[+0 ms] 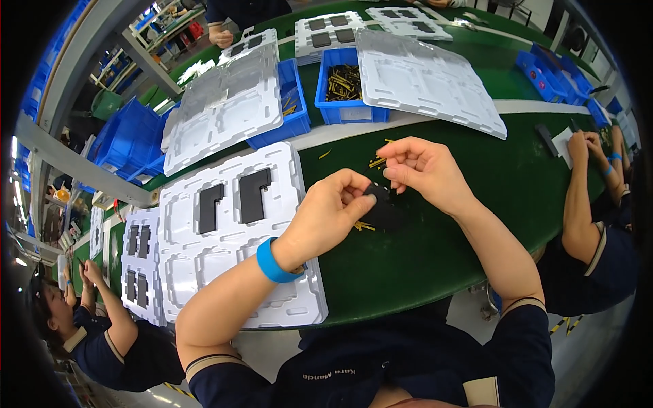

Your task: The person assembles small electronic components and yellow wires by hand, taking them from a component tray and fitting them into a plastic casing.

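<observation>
**Bench inventory: black part held at frame centre, brass pins alongside**

Head view. Dark-sleeved forearms enter from the lower edge; the left one carries a blue wristband (273, 262).

- Left hand (330, 207), centre of frame: fingers curled, thumb and fingertips pinching the near edge of a small black plastic part (383, 204), which sits low over the green belt (422, 251).
- Right hand (425, 170), just right of and above it: fingers bent, thumb and forefinger closed over the part's upper edge. Whether a pin sits between those fingertips cannot be told.
- Loose brass pins (376, 162) lie on the belt just above the hands; a few more (364, 225) lie under the left fingers.
- White moulded tray (231, 258), left of centre, touching the left forearm: two black L-shaped pieces (235, 200) sit in its upper pockets; lower pockets bare.
- Blue bin of brass pins (350, 85), upper centre, with a clear tray lid (422, 78) leaning over its right side.
- Co-workers' arms at the right and lower-left edges.

Handling judgement: the part looks light and fiddly. A steady left-hand pinch, with the right working close above it, would likely keep small pieces aligned; the pins under the left hand could be knocked about.
</observation>
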Motion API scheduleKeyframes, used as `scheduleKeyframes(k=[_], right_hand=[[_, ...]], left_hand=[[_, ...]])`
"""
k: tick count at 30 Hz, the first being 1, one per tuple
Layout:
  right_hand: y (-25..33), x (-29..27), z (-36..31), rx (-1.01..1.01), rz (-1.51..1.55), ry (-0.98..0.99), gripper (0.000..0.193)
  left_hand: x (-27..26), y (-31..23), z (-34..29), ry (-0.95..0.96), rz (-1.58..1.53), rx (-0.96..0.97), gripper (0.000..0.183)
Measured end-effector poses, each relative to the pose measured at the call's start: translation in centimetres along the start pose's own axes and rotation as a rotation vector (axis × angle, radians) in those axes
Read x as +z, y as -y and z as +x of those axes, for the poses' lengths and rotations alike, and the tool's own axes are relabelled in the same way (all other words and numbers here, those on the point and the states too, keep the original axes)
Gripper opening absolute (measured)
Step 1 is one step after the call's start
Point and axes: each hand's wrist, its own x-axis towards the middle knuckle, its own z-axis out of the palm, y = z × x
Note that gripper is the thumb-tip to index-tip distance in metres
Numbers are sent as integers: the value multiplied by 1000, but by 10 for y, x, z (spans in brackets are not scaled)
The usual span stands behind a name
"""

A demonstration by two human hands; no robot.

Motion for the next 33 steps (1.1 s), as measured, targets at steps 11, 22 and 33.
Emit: scheduleKeyframes(k=[11, 22, 33], right_hand=[[-5, 10, -6, -45, -77, -2, 9], [-5, 12, -7, -34, -123, -19, 11], [-8, 4, -4, 70, -128, 98, 11]], left_hand=[[1, -21, -3, -137, 132, -7, 15], [2, -18, -2, -120, 76, 19, 15], [0, -19, -2, -80, 114, 16, 15]])
